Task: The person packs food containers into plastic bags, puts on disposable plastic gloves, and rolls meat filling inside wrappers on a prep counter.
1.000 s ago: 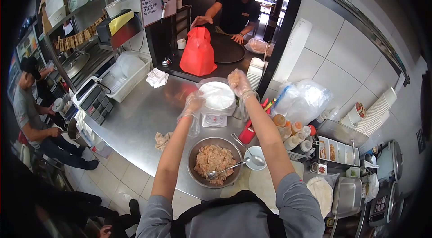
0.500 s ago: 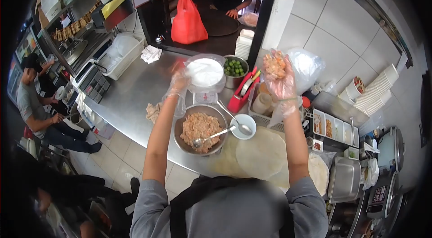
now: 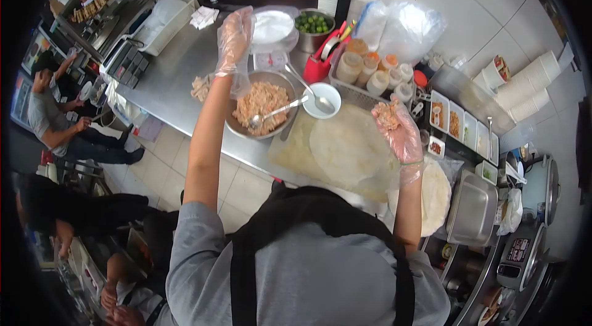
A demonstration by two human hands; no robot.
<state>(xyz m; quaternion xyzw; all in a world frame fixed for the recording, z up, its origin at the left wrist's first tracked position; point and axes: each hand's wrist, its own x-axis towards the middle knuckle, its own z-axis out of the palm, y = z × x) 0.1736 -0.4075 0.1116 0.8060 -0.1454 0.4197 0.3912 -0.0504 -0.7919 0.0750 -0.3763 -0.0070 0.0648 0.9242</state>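
My left hand (image 3: 234, 45), in a loose clear plastic glove, is raised beside the white scale (image 3: 271, 60) with its plastic-wrapped pan (image 3: 271, 27). Its fingers are loosely extended, and I see nothing in them. My right hand (image 3: 407, 138), also gloved, cups a lump of raw minced meat mixture (image 3: 387, 115) palm up, near the right edge of a flat dough sheet (image 3: 346, 147). A metal bowl (image 3: 291, 87) below my left wrist holds more of the mixture (image 3: 264, 104) and a spoon (image 3: 277, 113). Another spoon (image 3: 311, 89) rests in a white bowl (image 3: 332, 93).
A basket of sauce bottles (image 3: 357, 93), a red tape dispenser (image 3: 317, 67) and a pot of green limes (image 3: 313, 39) line the counter's back. More dough (image 3: 435, 203), a metal tray (image 3: 472, 212) and topping containers (image 3: 467, 126) stand right. Other people (image 3: 55, 116) work at left.
My right hand has come down and closer with the meat lump, from above the bottle basket to beside the dough. My left hand has shifted off the scale's pan. The camera view has tilted.
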